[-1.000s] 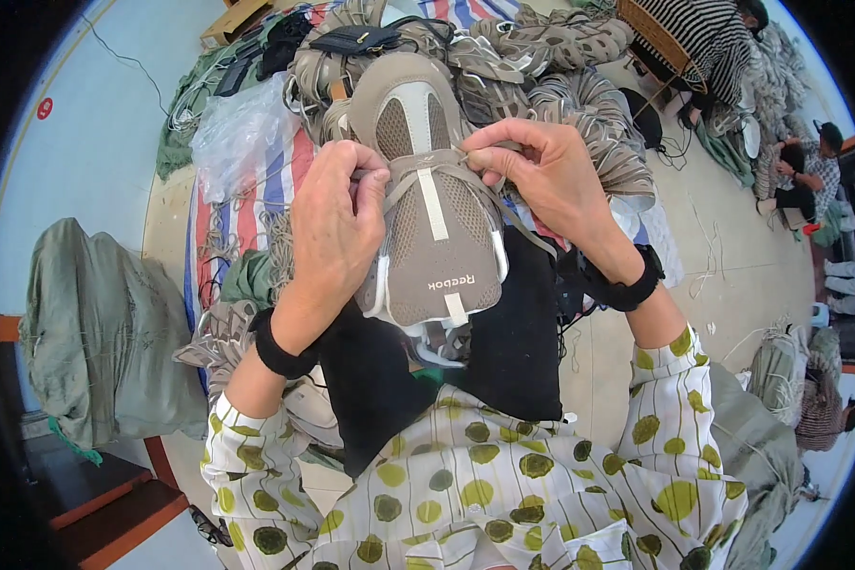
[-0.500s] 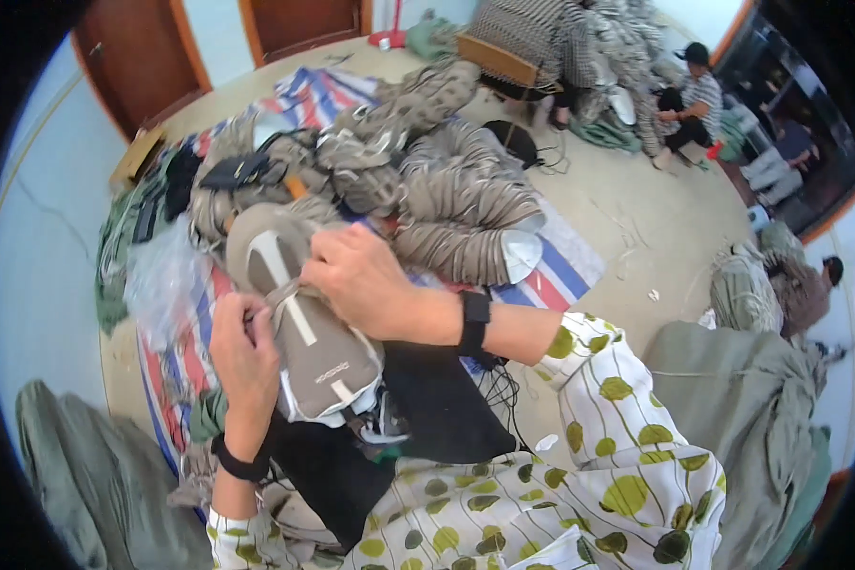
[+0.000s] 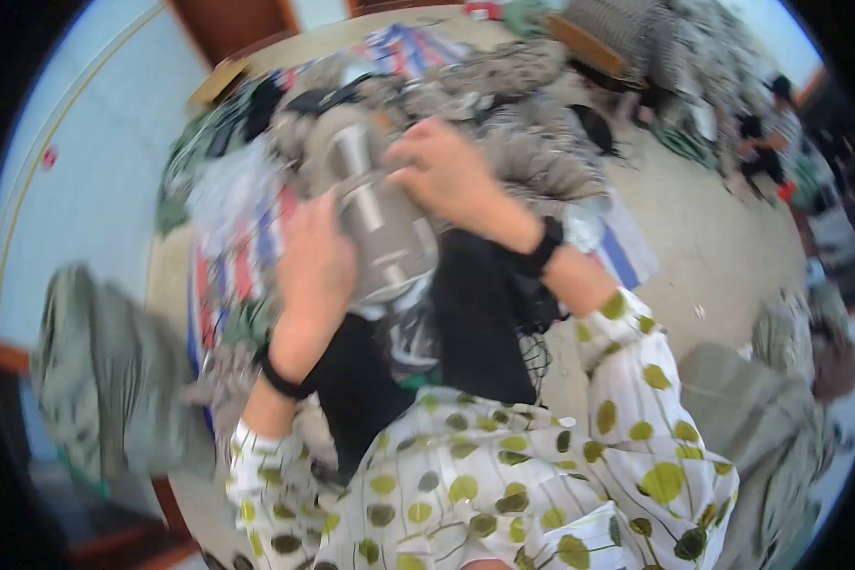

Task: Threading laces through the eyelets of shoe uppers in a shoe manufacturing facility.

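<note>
A taupe fabric piece (image 3: 387, 249) with white strips, apparently a bundle of shoe uppers, lies over my black-clad lap, its rounded far end pointing away from me. Across its middle runs a thin taupe cord (image 3: 363, 180), partly hidden and blurred. My right hand (image 3: 454, 180) is at the right side of the bundle, thumb and fingers pinched at the cord. My left hand (image 3: 315, 261) is closed along the left side, its fingertips near the cord; what they hold is hidden. Clear plastic (image 3: 410, 337) shows below the bundle's near end.
Ahead, long stacks of taupe pieces (image 3: 541, 157) lie on a striped sheet (image 3: 627, 242). Clear plastic bags (image 3: 233, 195) are at left. Green-grey sacks stand at left (image 3: 114, 370) and right (image 3: 750, 408). A person (image 3: 774, 142) sits at far right.
The view has swung, so the room sits farther right and higher in it. Both hands stay by the bundle's middle, with the cord between them; the picture is now more blurred.
</note>
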The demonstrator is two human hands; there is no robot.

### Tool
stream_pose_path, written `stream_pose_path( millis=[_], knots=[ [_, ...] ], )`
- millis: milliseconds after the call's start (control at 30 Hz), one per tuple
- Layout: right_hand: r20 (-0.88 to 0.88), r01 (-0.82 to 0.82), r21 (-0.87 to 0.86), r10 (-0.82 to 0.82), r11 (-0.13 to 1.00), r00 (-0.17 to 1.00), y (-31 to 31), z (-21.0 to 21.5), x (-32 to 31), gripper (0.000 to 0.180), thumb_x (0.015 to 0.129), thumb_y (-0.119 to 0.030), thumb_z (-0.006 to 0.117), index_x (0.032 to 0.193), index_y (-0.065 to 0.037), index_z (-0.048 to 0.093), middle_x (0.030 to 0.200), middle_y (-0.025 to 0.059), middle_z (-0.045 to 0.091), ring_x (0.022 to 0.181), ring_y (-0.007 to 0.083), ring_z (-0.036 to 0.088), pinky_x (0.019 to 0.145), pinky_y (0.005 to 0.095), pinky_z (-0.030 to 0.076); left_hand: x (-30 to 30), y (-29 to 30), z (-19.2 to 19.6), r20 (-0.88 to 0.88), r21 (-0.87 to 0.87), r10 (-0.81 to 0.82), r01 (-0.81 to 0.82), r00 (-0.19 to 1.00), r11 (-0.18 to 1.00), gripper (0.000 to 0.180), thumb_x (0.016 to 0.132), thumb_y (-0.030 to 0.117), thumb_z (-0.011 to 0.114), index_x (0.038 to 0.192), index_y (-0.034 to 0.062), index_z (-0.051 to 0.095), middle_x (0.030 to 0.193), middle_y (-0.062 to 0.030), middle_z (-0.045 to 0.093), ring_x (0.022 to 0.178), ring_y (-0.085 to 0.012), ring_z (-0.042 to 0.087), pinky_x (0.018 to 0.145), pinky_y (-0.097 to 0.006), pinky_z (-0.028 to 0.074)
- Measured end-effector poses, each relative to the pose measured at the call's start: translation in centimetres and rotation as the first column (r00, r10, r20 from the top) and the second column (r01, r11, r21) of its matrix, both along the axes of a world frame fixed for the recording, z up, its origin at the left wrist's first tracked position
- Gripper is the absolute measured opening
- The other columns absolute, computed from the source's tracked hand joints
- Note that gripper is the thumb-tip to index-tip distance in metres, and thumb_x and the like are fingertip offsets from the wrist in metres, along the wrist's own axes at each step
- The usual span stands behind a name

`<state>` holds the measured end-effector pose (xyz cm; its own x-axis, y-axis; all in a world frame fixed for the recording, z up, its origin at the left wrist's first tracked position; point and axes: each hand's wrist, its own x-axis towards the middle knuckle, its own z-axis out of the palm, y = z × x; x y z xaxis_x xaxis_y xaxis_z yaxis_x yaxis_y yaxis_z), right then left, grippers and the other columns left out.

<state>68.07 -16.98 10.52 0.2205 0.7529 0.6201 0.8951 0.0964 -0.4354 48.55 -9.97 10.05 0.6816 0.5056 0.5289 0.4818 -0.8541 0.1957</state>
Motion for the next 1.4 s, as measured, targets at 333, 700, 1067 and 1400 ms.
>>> stream_pose_path(
  millis=[333,700,1067,1400],
  knots=[
    [0.353,-0.001,-0.319,0.12,0.948,0.928,-1.2,-1.7,-8.7,0.017,0.074,-0.003,0.058,0.09,-0.003,0.053,0.085,0.0139,0.055,0.069,0.0324,0.063,0.057,0.0399,0.049,0.6,1.8,0.4,-0.086,0.122,0.109,-0.098,0.99,0.988,0.031,0.068,0.003,0.063,0.095,0.0053,0.05,0.094,-0.0119,0.052,0.092,-0.0323,0.055,0.071,-0.042,0.05],
    [-0.059,0.083,-0.061,-0.086,0.995,0.994,-0.9,-3.2,-8.2,0.016,0.085,-0.011,0.052,0.096,-0.004,0.062,0.08,0.0176,0.062,0.074,0.0366,0.06,0.063,0.0446,0.047,0.8,1.4,0.6,0.052,0.129,0.027,-0.034,0.998,0.991,0.028,0.066,-0.001,0.058,0.092,0.0089,0.065,0.087,-0.0078,0.062,0.087,-0.0289,0.058,0.073,-0.038,0.049],
    [-0.05,-0.173,-0.099,0.168,0.98,0.984,-4.6,0.7,-11.0,0.01,0.082,-0.011,0.056,0.077,-0.003,0.057,0.07,0.0167,0.058,0.068,0.0367,0.058,0.057,0.0414,0.045,0.2,1.5,0.4,0.208,-0.052,0.097,-0.088,0.973,0.995,0.033,0.071,-0.003,0.055,0.103,0.0079,0.056,0.093,-0.0124,0.058,0.085,-0.0328,0.058,0.07,-0.041,0.047],
    [-0.002,0.068,0.039,-0.068,0.997,0.998,-3.1,-2.5,-3.6,0.05,0.074,-0.003,0.054,0.123,-0.001,0.046,0.118,0.019,0.052,0.11,0.036,0.049,0.092,0.0401,0.042,2.1,-0.2,-0.1,0.118,0.3,-0.166,0.124,0.979,0.946,0.028,0.072,0.005,0.057,0.098,0.0154,0.062,0.096,-0.0049,0.053,0.091,-0.0233,0.051,0.075,-0.036,0.04]
  ],
)
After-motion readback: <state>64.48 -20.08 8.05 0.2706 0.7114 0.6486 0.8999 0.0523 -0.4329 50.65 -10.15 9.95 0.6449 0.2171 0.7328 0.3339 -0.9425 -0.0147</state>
